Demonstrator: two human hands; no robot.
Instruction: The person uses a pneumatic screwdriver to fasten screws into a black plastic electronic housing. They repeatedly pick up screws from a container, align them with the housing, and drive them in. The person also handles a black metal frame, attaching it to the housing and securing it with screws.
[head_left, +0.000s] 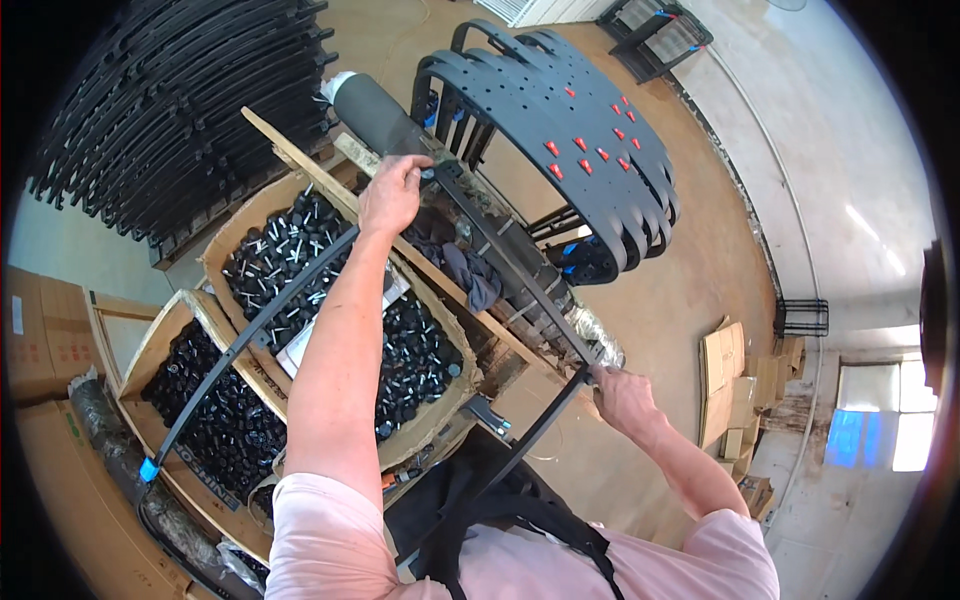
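My left hand [392,192] grips the upper corner of a black metal frame [505,262] that lies along a workbench jig. At the frame's lower corner my right hand [620,395] is closed on the bar where a short black leg runs down toward my apron. A long curved black bar [245,345] passes under my left forearm, over the boxes. Several curved black perforated plates with red plugs [570,130] stand stacked on a rack just beyond the frame.
Two cardboard boxes [225,245] full of small black parts sit to the left of the bench. A large stack of black curved bars [170,110] fills the upper left. Folded cardboard [730,385] lies on the floor at right, and a dark rag [460,262] rests on the bench.
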